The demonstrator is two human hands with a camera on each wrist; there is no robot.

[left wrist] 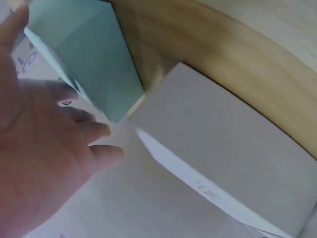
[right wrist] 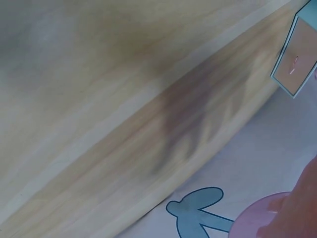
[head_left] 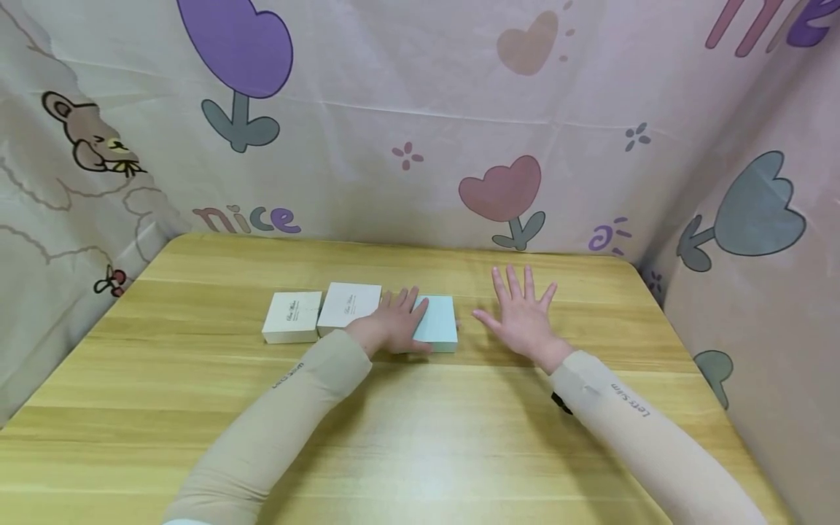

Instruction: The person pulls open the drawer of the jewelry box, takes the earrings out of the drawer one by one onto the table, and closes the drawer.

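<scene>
Head view: left hand (head_left: 396,326) hides part of light-blue box (head_left: 440,321)

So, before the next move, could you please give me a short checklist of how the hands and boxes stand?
1. Left hand at the blue box's left side: ok.
2. Left hand firmly gripping the blue box: not ok, it is spread rather than wrapped round it.
3. Right hand free, holding nothing: ok.
4. Left white box and middle white box printed face up: ok.
5. Pink tab on the blue box's right end uncovered: ok.
6. Blue box's contents: cannot tell.
</scene>
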